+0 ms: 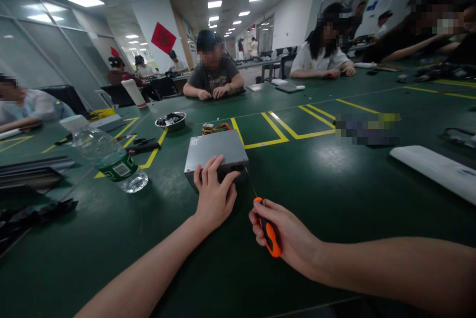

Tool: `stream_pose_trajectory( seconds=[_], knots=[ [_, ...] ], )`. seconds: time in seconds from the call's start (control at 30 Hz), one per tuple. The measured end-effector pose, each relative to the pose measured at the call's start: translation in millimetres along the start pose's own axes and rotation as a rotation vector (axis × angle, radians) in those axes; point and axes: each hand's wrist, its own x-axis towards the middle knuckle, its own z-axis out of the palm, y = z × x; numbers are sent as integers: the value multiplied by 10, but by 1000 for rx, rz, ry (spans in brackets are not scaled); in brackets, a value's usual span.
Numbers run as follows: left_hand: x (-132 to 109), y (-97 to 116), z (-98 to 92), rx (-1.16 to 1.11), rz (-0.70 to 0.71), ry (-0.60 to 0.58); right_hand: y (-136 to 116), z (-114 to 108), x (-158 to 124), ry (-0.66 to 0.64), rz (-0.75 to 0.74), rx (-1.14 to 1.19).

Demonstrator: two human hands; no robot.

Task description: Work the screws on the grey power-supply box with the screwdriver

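Note:
A grey metal computer power supply [215, 145] sits on the green table in front of me, with its coloured cables [217, 129] bunched behind it. My left hand [216, 191] grips the near side, several fingers over the top edge and the thumb along the near face, hiding part of that face. In my right hand [277, 224] is a screwdriver [270, 236] with an orange and black handle. Its thin shaft points up to the near right corner of the power supply. Whether the tip sits in a screw, I cannot tell.
A tilted clear water bottle [117, 162] stands to the left. Behind it are a metal bowl [170, 121] of small dark parts and a white cup [134, 92]. At the right lies a long white object [435, 167]. Yellow tape [267, 143] marks the table. Several people sit around it.

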Motion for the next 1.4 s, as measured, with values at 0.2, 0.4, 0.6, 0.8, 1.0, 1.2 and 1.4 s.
stream_pose_trajectory(
  seconds=[0.2,0.4,0.6,0.8,1.0,1.2,1.4],
  knots=[
    [5,-26,-14,-10,26,-28,-25,3,-34,24,120,28],
    [-3,-29,-18,6,29,-43,-62,-11,-17,93,152,66],
    [2,-29,-15,-23,37,-31,-79,-20,-45,102,135,33],
    [5,-37,-11,-13,43,-40,-101,-26,-54,70,167,-30],
    [-1,-33,-7,11,46,-42,-109,-14,-37,97,142,39],
    [-2,-32,-16,-4,43,-40,-115,22,-79,86,136,-26],
    [-1,-41,-4,-2,46,-37,-154,42,-93,74,186,1]
  ],
)
